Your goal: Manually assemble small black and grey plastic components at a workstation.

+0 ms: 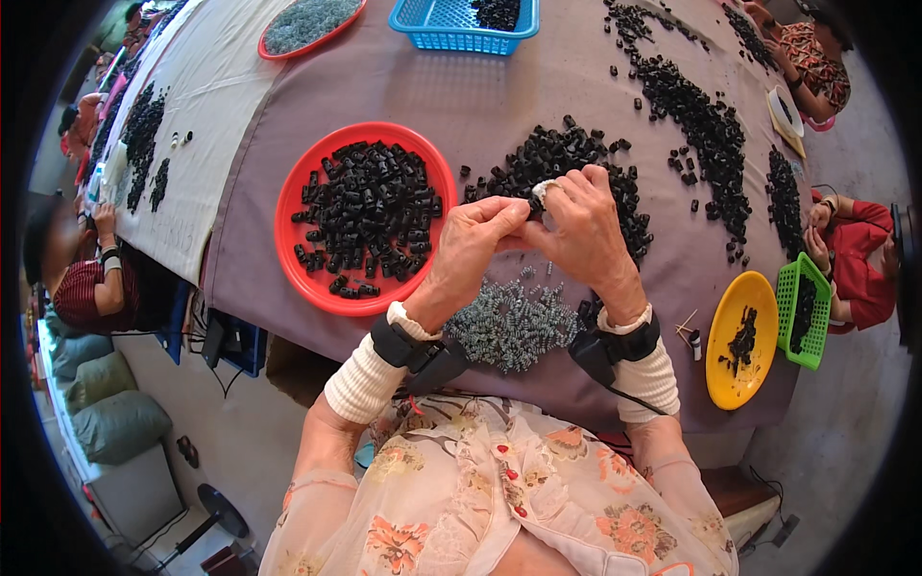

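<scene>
My left hand point(471, 245) and my right hand point(586, 226) meet above the table, fingers pinched together. Between their fingertips a small black plastic part point(536, 205) shows, mostly hidden by the fingers. A white wrap point(544, 188) covers one fingertip of my right hand. Just beyond my hands spreads a heap of black plastic parts point(552, 154). Below them, nearer to me, lies a pile of small metal springs point(512, 324). Left of my left hand, a round red tray point(291, 240) holds many similar short black parts.
At the right stand a yellow plate point(725, 384) with black bits and a green basket point(816, 336). A blue basket point(461, 40) and a red tray of springs point(360, 12) lie at the far side. Co-workers sit around the table, including a person in red point(869, 259).
</scene>
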Tool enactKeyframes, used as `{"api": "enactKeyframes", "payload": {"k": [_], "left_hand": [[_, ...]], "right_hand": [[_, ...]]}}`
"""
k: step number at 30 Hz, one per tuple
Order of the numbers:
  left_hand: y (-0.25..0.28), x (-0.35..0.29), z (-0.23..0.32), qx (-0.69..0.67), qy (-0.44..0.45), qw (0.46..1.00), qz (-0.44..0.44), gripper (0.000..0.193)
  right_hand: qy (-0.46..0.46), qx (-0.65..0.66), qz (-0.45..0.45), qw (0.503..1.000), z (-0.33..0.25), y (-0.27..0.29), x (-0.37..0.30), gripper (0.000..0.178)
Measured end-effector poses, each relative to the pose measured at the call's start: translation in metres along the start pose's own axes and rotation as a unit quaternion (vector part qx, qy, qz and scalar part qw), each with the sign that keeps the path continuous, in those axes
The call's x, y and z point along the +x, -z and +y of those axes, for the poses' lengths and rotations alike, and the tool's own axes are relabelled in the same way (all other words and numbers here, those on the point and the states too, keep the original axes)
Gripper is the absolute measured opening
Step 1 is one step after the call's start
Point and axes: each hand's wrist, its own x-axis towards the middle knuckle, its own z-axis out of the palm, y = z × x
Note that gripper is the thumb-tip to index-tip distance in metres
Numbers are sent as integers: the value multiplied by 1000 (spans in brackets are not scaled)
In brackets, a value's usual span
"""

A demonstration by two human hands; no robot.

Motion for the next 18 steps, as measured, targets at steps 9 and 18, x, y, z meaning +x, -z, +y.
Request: {"api": "enactKeyframes", "payload": {"k": [9,18], "left_hand": [[6,1,-3,-27,11,1000,-5,31],[8,-7,-7,51,33,995,-74,25]], "right_hand": [[18,29,-11,999,7,0,-2,21],[38,50,-42,997,3,-5,-12,20]]}}
